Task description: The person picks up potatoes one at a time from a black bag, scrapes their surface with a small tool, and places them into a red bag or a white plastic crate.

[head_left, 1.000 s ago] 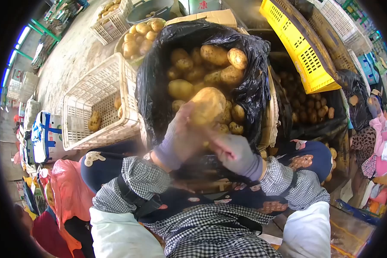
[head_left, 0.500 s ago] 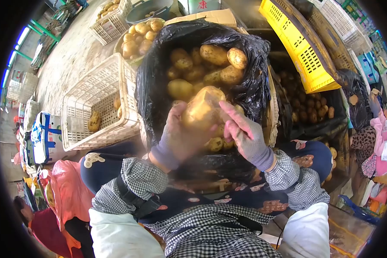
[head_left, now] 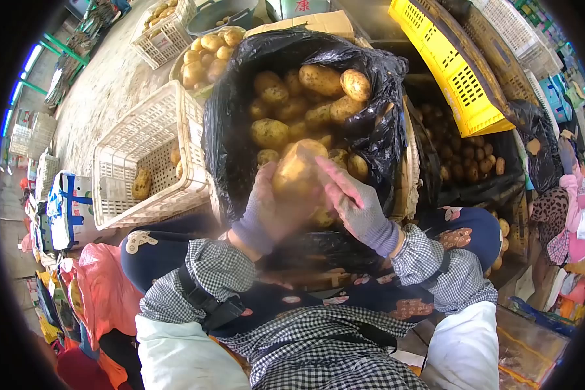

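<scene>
- The potato (head_left: 300, 168) is up in the person's hands, above the open mouth of the black bag (head_left: 224, 123), a big pale one with a patch of light on its skin.
- The left hand (head_left: 266, 205), in a thin greyish glove, has it from the left and below; the thumb lies up along its side and the fingers curl underneath, though they're blurred there.
- The right hand (head_left: 359, 203), gloved too, comes in from the other side, its upper fingers stretched out nearly straight and close together, tips at the potato's right edge. Whether they pinch anything, I can't tell.
- More potatoes (head_left: 322, 80) are heaped inside the bag, some smeared with dirt.
- Checked sleeves (head_left: 220, 266) cover the forearms, and the knees (head_left: 166, 257) stick out on either side of the bag, in dark patterned trousers.
- Just left of the bag, a white crate (head_left: 136, 208) has a few potatoes at its bottom.
- Beyond that, a round basket (head_left: 177, 73) is piled with potatoes, near a grey tub (head_left: 222, 19).
- Over on the right, a yellow crate (head_left: 452, 71) leans at a slant above a dark liner (head_left: 494, 194) full of smaller, darker-looking potatoes.
- A pink bag (head_left: 107, 286) sits beside the left knee.
</scene>
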The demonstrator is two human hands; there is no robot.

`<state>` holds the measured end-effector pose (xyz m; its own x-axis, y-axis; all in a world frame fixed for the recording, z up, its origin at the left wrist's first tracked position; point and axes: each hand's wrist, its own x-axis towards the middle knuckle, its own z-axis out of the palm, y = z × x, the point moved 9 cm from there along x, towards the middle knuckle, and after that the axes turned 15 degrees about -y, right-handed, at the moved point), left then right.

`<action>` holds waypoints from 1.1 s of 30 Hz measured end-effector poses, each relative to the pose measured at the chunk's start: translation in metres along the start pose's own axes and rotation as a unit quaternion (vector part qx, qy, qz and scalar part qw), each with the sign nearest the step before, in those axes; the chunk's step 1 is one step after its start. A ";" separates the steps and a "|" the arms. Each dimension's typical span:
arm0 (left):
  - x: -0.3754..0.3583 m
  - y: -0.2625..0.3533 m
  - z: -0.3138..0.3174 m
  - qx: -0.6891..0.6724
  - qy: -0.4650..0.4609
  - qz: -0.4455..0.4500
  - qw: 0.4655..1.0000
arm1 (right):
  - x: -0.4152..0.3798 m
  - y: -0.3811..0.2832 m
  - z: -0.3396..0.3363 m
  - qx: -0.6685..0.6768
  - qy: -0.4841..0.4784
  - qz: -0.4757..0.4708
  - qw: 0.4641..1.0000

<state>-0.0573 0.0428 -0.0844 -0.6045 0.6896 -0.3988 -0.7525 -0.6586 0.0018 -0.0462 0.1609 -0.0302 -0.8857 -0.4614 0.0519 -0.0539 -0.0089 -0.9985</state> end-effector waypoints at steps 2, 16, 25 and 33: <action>0.001 0.001 -0.002 -0.002 -0.021 -0.007 1.000 | 0.002 0.001 0.001 0.008 0.002 -0.012 1.000; 0.003 -0.021 0.050 0.140 -0.279 -0.099 0.945 | 0.005 -0.008 0.011 -0.091 -0.031 -0.100 0.990; 0.007 -0.010 -0.004 -0.167 -0.093 -0.071 0.979 | 0.003 -0.018 -0.004 -0.106 0.009 -0.092 0.990; 0.004 -0.012 -0.005 -0.101 -0.069 -0.062 0.991 | 0.004 -0.002 0.003 -0.060 -0.021 -0.038 0.997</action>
<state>-0.0493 0.0523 -0.0909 -0.5520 0.7938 -0.2554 -0.7631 -0.6044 -0.2290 -0.0481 0.1570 -0.0278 -0.8568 -0.5005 0.1242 -0.1775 0.0601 -0.9823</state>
